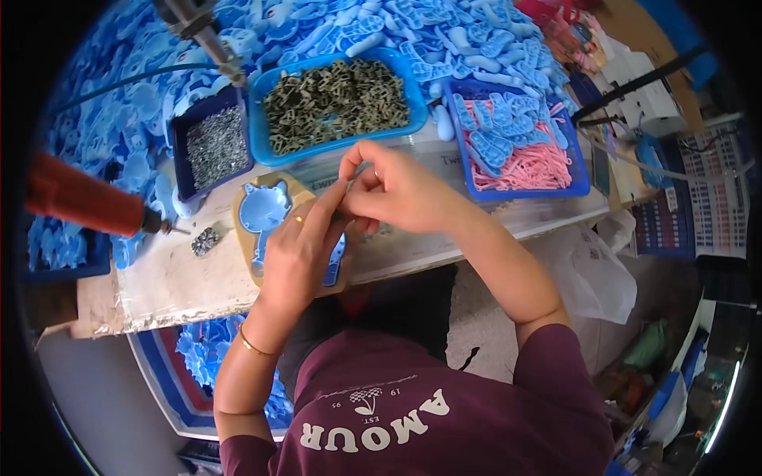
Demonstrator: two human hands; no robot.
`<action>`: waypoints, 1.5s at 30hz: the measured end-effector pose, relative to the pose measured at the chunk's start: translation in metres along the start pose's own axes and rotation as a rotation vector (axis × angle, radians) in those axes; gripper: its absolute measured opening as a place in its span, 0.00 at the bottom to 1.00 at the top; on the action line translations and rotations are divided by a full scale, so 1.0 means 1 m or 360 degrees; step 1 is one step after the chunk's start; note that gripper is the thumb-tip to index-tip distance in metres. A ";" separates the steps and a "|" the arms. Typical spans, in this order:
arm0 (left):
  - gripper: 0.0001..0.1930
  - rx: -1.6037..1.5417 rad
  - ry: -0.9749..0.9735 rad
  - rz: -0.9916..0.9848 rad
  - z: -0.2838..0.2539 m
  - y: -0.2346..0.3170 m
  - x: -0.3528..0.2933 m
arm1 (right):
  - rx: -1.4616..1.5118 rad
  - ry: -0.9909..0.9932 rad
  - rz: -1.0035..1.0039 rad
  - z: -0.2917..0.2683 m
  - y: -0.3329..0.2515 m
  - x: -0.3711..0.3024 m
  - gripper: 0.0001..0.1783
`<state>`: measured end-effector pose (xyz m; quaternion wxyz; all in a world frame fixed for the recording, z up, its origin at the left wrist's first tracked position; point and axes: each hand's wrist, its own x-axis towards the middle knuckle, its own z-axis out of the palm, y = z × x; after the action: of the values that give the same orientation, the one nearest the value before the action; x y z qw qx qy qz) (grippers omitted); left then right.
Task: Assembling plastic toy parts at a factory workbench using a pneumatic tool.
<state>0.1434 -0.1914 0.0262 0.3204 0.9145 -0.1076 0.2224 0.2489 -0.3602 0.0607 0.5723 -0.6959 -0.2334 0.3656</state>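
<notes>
My left hand (295, 250) and my right hand (401, 189) meet over the near side of the bench. The fingertips of both are pinched together, and whatever small thing is between them is hidden. Beneath my left hand lies a tan jig (244, 213), partly covered by that hand and wrist. A light blue plastic shell (266, 208) with a rounded body sits in its hollow. Another blue part (335, 258) shows at the jig's right side. Left of the jig is a small heap of metal screws (205, 241).
A blue tray (258, 103) holds dull metal clips; a dark bin (182, 178) holds small screws. The blue basket (586, 189) carries pink and blue parts. Blue plastic pieces (492, 40) pile up behind. An orange power screwdriver (83, 194) and a metal tool arm (208, 40) hang at left.
</notes>
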 end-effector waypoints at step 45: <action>0.11 -0.1145 -0.0020 -0.1246 -0.019 -0.010 -0.035 | -0.0592 0.0061 -0.0369 0.031 0.021 -0.017 0.13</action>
<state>0.1101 -0.1696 0.0176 0.6722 0.7199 0.1704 0.0297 0.2117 -0.3584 0.0417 0.4767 -0.7648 -0.3643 0.2347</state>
